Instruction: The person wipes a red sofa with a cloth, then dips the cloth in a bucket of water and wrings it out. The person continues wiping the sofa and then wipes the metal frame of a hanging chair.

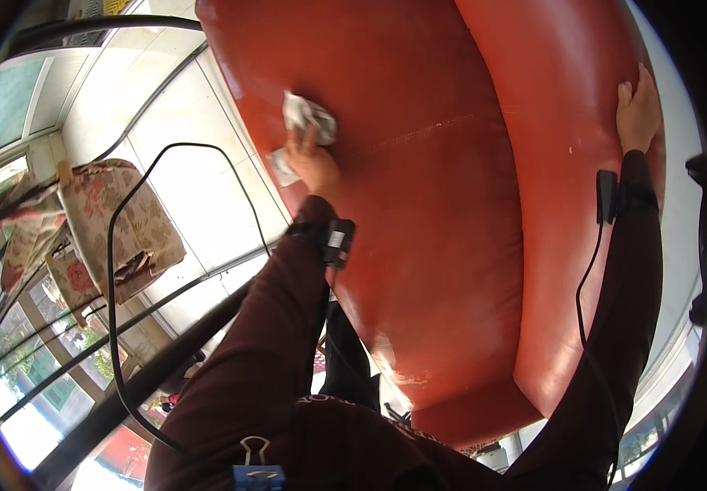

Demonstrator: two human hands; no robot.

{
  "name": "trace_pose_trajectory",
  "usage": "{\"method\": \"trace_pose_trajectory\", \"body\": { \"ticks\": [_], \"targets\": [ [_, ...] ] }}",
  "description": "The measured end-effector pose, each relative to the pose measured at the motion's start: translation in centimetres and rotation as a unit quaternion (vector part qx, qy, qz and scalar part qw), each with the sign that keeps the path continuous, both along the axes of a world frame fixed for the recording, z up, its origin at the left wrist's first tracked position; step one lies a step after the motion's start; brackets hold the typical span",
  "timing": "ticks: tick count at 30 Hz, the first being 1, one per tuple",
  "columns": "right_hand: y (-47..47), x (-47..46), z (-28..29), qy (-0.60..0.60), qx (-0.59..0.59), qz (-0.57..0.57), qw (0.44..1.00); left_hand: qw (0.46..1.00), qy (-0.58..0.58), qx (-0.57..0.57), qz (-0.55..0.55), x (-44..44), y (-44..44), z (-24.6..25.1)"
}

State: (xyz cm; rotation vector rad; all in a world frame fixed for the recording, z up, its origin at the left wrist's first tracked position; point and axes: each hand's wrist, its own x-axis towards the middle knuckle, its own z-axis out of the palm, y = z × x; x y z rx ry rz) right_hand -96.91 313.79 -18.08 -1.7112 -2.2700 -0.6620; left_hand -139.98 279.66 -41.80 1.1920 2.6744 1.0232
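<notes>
My left hand [314, 162] presses a crumpled whitish cloth [309, 116] onto the seat of a red leather-like sofa [427, 202], near its left edge. Part of the cloth shows on both sides of the fingers, and hand and cloth are slightly blurred. A stitched seam runs across the seat to the right of the cloth. My right hand [638, 113] rests on top of the sofa's backrest [562, 153] at the right, thumb and fingers apart, holding nothing. Worn, pale patches mark the seat's near edge.
A chair with floral fabric [126, 227] stands at the left on a pale tiled floor [187, 202]. Black cables run from devices strapped to both wrists. A dark bar [145, 362] crosses the lower left, with windows beyond. A white wall lies behind the backrest.
</notes>
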Motion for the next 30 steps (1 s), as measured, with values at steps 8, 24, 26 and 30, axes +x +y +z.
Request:
{"method": "trace_pose_trajectory", "body": {
  "ticks": [8, 24, 26, 30],
  "targets": [
    [-21.1, -4.3, 0.3, 0.213, -0.132, 0.144, 0.957, 0.938, -0.269, -0.085, -0.2, 18.2, -9.9, 5.1],
    [-63.6, -0.5, 2.6, 0.89, -0.218, -0.233, 0.327, 0.091, -0.971, -0.176, -0.134, 26.1, -16.3, 20.1],
    [-63.2, -1.1, 3.8, 0.919, -0.24, -0.135, 0.281, 0.062, -0.952, -0.218, -0.205, 25.9, -17.1, 22.6],
    [-65.0, -1.7, 7.3, 0.903, -0.263, -0.121, 0.317, 0.169, -0.808, -0.341, -0.45, 27.0, -19.4, 28.3]
  ]
}}
